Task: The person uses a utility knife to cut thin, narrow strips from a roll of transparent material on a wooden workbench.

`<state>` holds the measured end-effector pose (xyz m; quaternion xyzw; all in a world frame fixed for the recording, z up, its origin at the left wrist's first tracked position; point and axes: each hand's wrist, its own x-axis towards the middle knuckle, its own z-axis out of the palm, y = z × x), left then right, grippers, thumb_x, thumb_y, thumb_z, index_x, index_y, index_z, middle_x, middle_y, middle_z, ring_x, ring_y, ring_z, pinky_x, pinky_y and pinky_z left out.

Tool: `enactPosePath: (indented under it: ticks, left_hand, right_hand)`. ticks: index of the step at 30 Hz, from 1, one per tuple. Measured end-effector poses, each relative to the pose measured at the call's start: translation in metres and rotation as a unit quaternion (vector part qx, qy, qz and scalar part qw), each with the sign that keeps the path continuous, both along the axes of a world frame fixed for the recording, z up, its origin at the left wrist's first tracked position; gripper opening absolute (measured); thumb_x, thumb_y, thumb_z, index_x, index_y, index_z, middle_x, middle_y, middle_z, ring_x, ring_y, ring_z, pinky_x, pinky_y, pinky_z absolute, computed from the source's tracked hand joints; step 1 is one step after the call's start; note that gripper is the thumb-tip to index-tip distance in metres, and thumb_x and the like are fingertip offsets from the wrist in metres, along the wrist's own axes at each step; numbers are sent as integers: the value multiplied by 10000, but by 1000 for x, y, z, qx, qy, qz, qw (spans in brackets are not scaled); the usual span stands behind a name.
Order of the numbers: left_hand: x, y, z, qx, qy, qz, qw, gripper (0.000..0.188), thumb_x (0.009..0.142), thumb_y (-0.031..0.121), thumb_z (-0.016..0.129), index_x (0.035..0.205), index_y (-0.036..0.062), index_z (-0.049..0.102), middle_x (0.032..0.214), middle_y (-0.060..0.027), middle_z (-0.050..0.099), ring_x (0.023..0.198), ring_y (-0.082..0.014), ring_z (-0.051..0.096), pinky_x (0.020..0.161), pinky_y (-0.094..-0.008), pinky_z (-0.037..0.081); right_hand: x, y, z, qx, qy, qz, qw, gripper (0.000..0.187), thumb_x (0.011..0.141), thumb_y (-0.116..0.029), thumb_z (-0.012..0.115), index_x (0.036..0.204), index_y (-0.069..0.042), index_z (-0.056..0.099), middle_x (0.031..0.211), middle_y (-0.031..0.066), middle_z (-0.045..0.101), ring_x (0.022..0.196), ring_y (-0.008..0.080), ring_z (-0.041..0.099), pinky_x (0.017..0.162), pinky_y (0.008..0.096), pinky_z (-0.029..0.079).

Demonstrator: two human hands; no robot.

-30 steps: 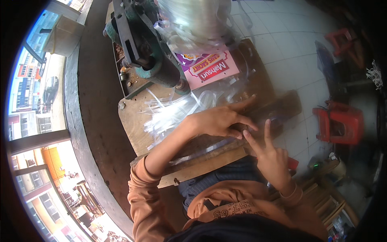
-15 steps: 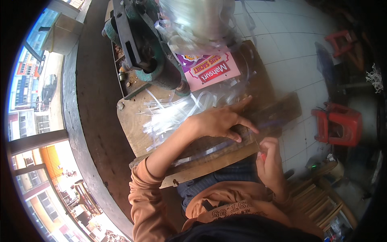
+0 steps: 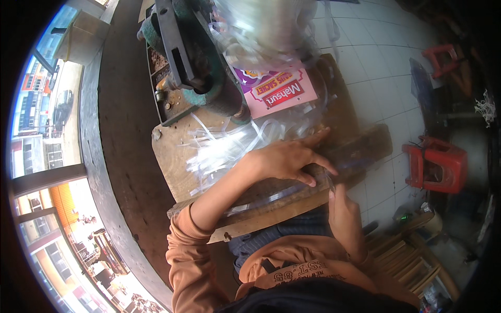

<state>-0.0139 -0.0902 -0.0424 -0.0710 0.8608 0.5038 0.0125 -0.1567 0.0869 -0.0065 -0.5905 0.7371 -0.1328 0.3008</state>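
Observation:
My left hand (image 3: 289, 160) lies across a wooden bar (image 3: 360, 151), its fingers spread and pressing near a clear plastic strip (image 3: 276, 196) that runs along the bar. Close by the left fingertips, my right hand (image 3: 345, 216) is closed on a small knife (image 3: 330, 182); only its thin blade shows, pointing at the bar's edge. The handle is hidden in the fingers. Behind my left wrist, a heap of cut clear plastic strips (image 3: 216, 151) is spread over the wooden worktop (image 3: 169, 151).
A green iron press (image 3: 206, 99) stands at the back left beside a divided tray (image 3: 177, 112) of small metal parts. A pink printed sheet (image 3: 284, 96) lies under a large bundle of clear strips (image 3: 266, 31). Red stools (image 3: 441, 164) are on the tiled floor at the right.
My right hand has moved slightly up and left, bringing the blade to the bar's edge by the left fingertips. The red handle seen before is now covered. My left hand stays nearly still.

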Motion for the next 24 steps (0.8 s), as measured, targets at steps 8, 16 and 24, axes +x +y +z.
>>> enactPosePath:
  ticks: [8,16,24]
  left_hand:
    - [0,1,3,-5,-13,2,1000,458,792,391,641,1236,349,537,1486,-264,54,1309,-420,288,1050,-437,320]
    - [-1,0,1,-11,14,3,1000,458,793,379,644,1237,349,536,1484,-267,54,1273,-437,337,1040,-439,330]
    - [-1,0,5,-13,-14,4,1000,475,784,346,664,1238,358,523,1498,-218,73,1266,-417,363,1014,-435,370]
  right_hand:
    - [2,1,-4,-4,-23,-14,1000,124,948,-105,415,922,12,385,634,244,549,585,414,581,461,457,413]
    - [4,0,-4,-4,-12,-15,1000,134,945,-104,421,902,15,377,630,239,549,573,412,582,460,454,420]
    - [11,-9,7,63,19,-31,997,130,950,-109,397,927,19,383,610,253,529,615,447,558,487,486,396]
